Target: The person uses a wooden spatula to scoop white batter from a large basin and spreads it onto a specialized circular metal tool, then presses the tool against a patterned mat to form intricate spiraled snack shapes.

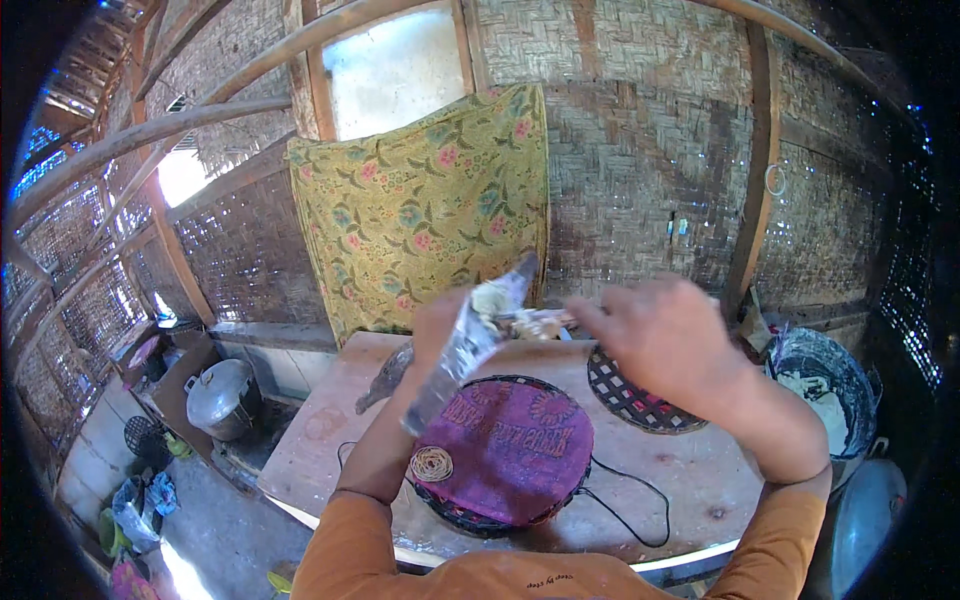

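Right hand angled inward; left hand grips wrapper

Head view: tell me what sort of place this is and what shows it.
Probably a simple home kitchen or food-preparation shed: walls of woven matting, a lidded metal pot at the left, and a wooden table used as a work surface.

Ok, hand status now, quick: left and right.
Left hand: closed, holding a shiny wrapper with pale lumps on it.
Right hand: reaching toward the lumps; too blurred to tell whether it holds anything.
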The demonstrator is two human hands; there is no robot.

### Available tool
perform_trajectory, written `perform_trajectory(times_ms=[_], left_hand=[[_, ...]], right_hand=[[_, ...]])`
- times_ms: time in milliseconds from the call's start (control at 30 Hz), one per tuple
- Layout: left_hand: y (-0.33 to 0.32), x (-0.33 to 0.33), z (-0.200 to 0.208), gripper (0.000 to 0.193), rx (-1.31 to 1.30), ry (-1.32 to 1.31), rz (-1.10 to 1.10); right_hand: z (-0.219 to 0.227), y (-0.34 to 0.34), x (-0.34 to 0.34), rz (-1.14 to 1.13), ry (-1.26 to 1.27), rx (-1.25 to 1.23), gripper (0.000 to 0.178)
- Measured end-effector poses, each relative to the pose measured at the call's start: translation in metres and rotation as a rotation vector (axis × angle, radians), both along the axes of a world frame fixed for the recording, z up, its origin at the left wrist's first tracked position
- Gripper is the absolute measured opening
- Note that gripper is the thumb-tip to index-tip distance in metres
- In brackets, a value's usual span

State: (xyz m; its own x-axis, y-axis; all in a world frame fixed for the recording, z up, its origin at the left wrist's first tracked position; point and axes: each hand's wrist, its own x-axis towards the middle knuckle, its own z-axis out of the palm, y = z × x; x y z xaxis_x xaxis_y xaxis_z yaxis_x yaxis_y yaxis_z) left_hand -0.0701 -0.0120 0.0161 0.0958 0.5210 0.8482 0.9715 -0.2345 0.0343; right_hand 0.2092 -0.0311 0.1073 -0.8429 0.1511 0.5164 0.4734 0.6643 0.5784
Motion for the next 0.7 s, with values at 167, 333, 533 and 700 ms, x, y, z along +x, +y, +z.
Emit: perform_trajectory(times_ms=[167,333,533,700], left_hand=[[-0.003,0.013,0.000,0.040,-0.142,-0.076,0.000],[-0.004,-0.029,-0.010,0.034,-0.183,-0.088,0.101],[-0.011,-0.003,-0.004,0.030,-0.147,-0.085,0.006],[-0.025,0.021,-0.001,0.033,-0.255,0.036,-0.054]], right_hand=[[-0.032,0.006,-0.001,0.018,-0.058,0.109,0.023],[-0.011,-0.001,0.031,-0.036,0.140,-0.068,0.029],[-0.007,-0.012,0.021,0.024,0.037,0.056,0.027],[-0.041,-0.003,0.008,0.040,-0.056,0.066,0.031]])
